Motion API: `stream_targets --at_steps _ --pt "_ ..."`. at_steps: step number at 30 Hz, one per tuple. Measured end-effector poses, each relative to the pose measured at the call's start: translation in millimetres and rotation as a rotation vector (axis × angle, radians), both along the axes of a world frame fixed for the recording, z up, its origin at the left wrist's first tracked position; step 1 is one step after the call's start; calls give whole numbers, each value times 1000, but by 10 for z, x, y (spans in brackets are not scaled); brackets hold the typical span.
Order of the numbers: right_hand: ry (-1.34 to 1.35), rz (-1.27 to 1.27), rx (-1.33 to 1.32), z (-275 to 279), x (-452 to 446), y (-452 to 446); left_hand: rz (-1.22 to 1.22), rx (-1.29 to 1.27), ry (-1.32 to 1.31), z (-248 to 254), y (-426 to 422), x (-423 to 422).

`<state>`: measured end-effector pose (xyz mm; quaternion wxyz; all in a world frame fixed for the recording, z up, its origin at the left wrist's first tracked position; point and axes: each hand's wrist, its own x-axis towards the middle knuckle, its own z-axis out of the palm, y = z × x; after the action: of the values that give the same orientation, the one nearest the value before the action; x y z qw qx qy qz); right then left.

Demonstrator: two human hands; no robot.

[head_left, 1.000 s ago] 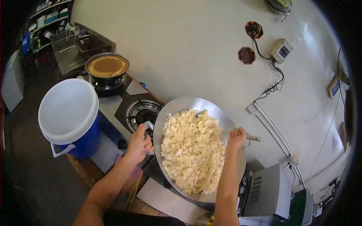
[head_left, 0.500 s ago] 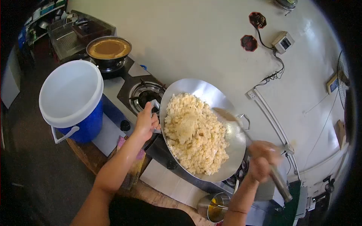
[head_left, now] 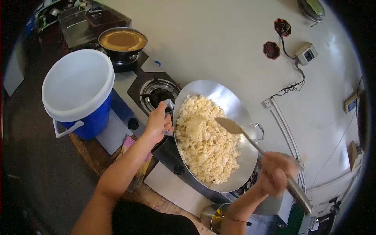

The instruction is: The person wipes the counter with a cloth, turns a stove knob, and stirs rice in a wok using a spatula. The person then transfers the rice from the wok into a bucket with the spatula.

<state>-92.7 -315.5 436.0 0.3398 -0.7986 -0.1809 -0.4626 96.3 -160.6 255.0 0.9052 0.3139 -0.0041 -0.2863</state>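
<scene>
My left hand (head_left: 158, 124) is closed round the loop handle on the near left side of a wide metal wok (head_left: 219, 89). A large heap of cooked rice (head_left: 205, 150), pale yellow with small brown flecks, fills much of the wok. My right hand (head_left: 278, 172), a little blurred, grips the long metal handle of a wok spatula (head_left: 229, 126). The spatula's broad, rounded head is over the right part of the rice; whether it touches the grains I cannot tell. A second loop handle (head_left: 258, 132) on the wok's far right is free.
Left stands a blue cooler bucket (head_left: 92, 119) with a white rim, open on top. Behind the wok are a gas burner (head_left: 158, 95) and a pan of brown liquid (head_left: 122, 40). A metal container (head_left: 207, 215) with yellow contents stands near my right forearm. A pink cloth (head_left: 128, 143) lies by my left forearm.
The view has shifted slightly, so wok and stove appear farther right. Within the wok, the spatula head has moved left over the rice. My left hand keeps its grip on the handle.
</scene>
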Motion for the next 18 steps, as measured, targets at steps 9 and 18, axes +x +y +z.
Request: stream_targets --at_steps 9,18 --pt "432 297 -57 -677 163 -19 36 60 40 45 4 -7" --pt "276 -33 84 -957 361 -163 -1 22 16 32 24 12"
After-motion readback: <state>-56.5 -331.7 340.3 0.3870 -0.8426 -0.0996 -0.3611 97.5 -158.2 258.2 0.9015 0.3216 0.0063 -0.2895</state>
